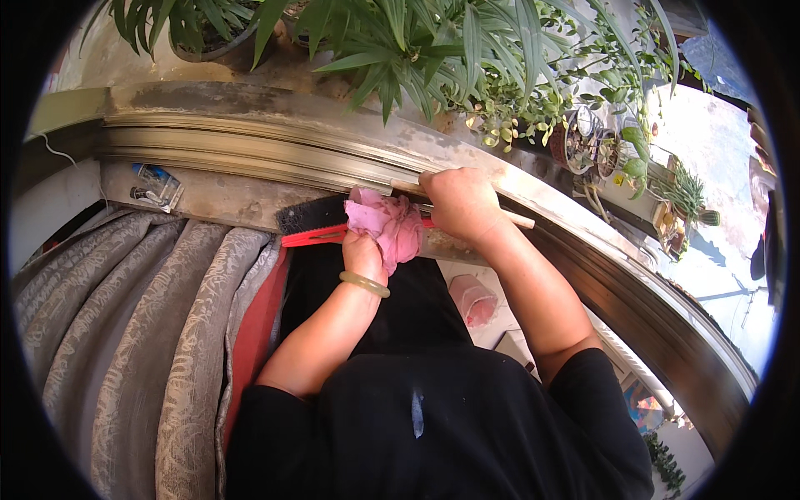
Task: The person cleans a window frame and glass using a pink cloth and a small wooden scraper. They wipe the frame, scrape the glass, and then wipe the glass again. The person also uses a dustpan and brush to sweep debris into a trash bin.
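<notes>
My left hand (pixel 362 253), with a jade-like bangle on the wrist, holds a crumpled pink cloth (pixel 390 228). A brush with black bristles (pixel 306 215) and a red plastic back (pixel 315 237) lies along the sill by that hand. The cloth hides its middle, and I cannot tell whether the hand grips it too. My right hand (pixel 462 203) is closed around a thin pale stick (pixel 517 217) over the aluminium sliding-window track (pixel 250 150). The stick's other end shows just above the cloth.
Leafy potted plants (pixel 431 56) overhang the outer ledge. Small pots (pixel 578 140) and a cactus (pixel 708 217) stand to the right. A blue-and-clear packet (pixel 156 186) lies on the inner sill. Grey patterned curtains (pixel 137 350) hang at left. A pink bin (pixel 473 300) stands on the floor below.
</notes>
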### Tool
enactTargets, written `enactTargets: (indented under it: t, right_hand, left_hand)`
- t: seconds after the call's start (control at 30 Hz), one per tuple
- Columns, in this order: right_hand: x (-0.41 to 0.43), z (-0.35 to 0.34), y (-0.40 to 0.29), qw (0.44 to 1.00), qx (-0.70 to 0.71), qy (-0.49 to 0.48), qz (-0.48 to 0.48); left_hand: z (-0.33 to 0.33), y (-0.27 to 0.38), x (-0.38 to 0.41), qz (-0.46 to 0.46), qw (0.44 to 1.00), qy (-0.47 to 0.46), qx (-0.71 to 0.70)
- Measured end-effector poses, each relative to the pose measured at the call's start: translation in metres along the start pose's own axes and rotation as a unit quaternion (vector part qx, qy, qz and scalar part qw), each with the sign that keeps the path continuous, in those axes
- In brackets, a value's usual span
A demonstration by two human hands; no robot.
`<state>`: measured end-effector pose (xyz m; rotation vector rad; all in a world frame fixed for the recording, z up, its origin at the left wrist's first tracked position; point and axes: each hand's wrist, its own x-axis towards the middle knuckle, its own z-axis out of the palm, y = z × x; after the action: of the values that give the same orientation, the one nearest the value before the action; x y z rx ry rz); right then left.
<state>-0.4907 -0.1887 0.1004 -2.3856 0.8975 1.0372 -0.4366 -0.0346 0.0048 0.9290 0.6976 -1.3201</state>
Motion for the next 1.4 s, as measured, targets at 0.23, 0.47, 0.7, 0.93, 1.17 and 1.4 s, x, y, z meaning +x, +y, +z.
enactTargets:
  t: [0.23,0.47,0.7,0.93,1.17,1.4]
  right_hand:
    - [0.012,-0.015,-0.008,0.999,-0.023,-0.025,-0.032]
    - [0.004,-0.001,-0.038,0.997,0.028,0.063,-0.031]
    - [0.028,0.028,-0.105,0.965,0.096,0.206,-0.130]
    - [0.076,-0.019,-0.157,0.971,0.084,0.174,-0.142]
    - [0.112,-0.059,-0.204,0.967,0.117,0.162,-0.156]
    - [0.147,-0.089,-0.273,0.958,0.127,0.157,-0.203]
  left_hand:
    - [-0.002,0.016,0.003,0.024,1.000,-0.011,0.002]
    - [-0.023,0.035,0.012,0.113,0.991,0.021,0.070]
    - [-0.027,0.118,0.006,0.127,0.991,-0.030,0.005]
    - [-0.046,0.175,0.019,0.232,0.972,-0.014,-0.046]
    - [-0.046,0.227,0.028,0.313,0.948,0.053,-0.017]
    - [-0.055,0.295,0.039,0.387,0.917,0.034,-0.089]
